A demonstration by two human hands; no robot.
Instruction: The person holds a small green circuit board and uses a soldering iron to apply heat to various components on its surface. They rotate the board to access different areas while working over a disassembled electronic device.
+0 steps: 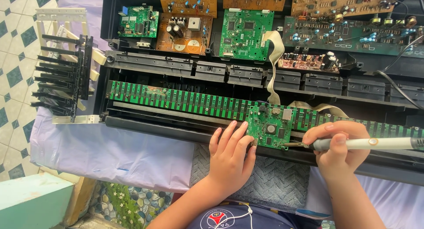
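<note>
Just right of the frame's centre, a small green circuit board (270, 128) lay on top of the long green key-contact strip (185, 101) that ran across the opened black keyboard chassis (145, 125). The left hand (229, 156) rested flat with its fingers spread, fingertips touching the board's left edge and holding nothing. The right hand (338, 145), at the lower right, was closed around a pale-handled soldering iron (366, 144), its tip at the board's lower right corner.

The board looked light, thin and stiff, but fragile: its face was crowded with chips and connectors, and a flat ribbon cable (274, 57) ran up from near its top. It would best be held by its bare edges. A rack of removed keys (66, 74) sat at the upper left.
</note>
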